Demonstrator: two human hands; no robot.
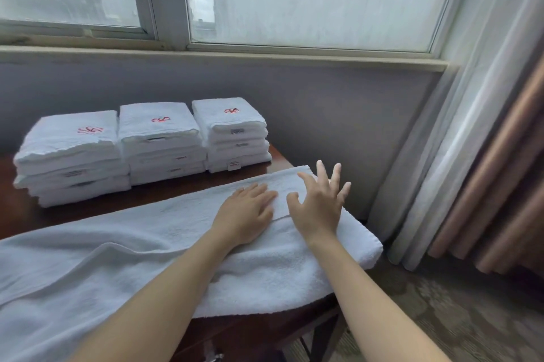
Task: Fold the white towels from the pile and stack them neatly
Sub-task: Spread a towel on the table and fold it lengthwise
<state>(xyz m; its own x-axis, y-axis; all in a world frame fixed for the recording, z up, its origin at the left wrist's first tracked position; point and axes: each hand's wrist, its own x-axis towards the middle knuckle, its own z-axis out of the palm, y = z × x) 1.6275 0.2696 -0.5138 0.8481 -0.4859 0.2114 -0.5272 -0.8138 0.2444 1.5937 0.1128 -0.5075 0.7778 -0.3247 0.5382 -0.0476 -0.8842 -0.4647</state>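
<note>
Towel [164,244] lies lengthwise across the dark table [17,214], folded into a long band, its right end at the table's right edge. Left hand [245,214] rests flat on it, fingers together and extended. Right hand [319,205] sits just beside, fingers spread wide, gripping nothing. Three stacks [153,140] of folded towels stand behind, near the wall.

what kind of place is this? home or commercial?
Probably a hotel room: three stacks of identical folded towels with the same red embroidered logo, layered sheer and heavy curtains by the window, patterned carpet.
</note>
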